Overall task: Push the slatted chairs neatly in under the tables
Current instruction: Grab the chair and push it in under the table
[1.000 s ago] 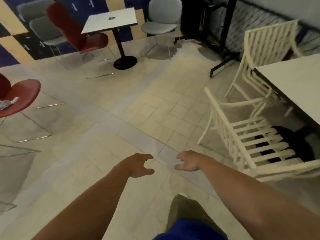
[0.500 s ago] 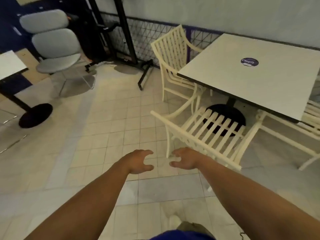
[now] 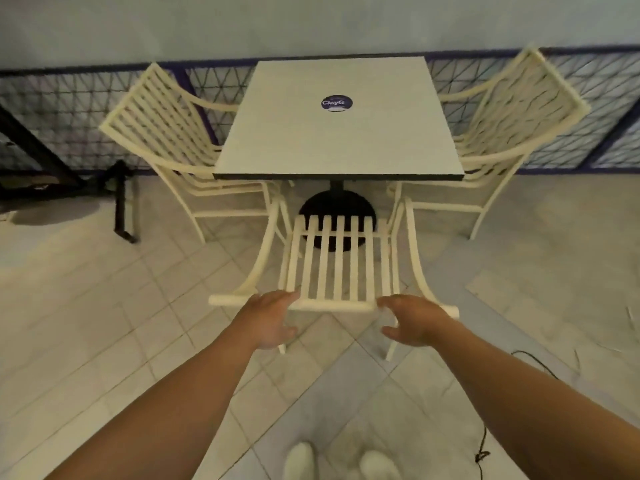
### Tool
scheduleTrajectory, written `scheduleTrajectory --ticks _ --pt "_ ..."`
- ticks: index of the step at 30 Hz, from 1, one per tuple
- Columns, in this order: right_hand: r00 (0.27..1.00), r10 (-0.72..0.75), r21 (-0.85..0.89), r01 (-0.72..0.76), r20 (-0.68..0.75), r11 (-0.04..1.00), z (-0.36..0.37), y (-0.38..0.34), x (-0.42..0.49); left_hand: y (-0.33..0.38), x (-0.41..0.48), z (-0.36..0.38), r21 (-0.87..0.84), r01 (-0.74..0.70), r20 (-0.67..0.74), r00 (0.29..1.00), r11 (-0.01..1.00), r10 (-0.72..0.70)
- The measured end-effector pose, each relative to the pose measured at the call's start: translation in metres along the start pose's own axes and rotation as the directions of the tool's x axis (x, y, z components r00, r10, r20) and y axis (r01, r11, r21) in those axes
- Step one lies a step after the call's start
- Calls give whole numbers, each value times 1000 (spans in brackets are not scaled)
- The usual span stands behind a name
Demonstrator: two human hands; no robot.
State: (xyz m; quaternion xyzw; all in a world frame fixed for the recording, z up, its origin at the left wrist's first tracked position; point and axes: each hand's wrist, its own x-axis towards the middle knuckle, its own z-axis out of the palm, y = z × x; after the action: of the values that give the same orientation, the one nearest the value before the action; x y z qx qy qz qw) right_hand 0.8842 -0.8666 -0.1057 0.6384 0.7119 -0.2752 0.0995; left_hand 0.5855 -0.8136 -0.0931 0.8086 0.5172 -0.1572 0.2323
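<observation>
Near chair (image 3: 341, 268) faces table (image 3: 337, 129), seat not yet under | left hand (image 3: 268, 320), right hand (image 3: 414, 322) open at top rail, contact unclear | grip evenly, push straight

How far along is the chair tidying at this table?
Looks done: the left side chair and right side chair sit close against the table. In hand: left hand and right hand, both open, reach the top rail of the near chair. Left: pushing its seat under; it sits mostly outside the table edge.
</observation>
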Motion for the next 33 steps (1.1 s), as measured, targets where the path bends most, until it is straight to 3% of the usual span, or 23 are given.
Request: scheduleTrajectory --ticks 6,13,24,33 --pt "988 154 -44 -152 32 987 16 7 28 -47 35 2 52 -38 110 993 998 33" --pt "977 203 -78 -198 68 977 24 20 53 -62 58 6 50 -37 145 989 998 30" --pt "982 162 -43 -158 95 986 34 37 72 -61 80 8 164 14 229 972 986 -51" --pt "986 130 -68 -123 102 990 22 35 79 -66 86 7 169 21 209 976 985 -57"
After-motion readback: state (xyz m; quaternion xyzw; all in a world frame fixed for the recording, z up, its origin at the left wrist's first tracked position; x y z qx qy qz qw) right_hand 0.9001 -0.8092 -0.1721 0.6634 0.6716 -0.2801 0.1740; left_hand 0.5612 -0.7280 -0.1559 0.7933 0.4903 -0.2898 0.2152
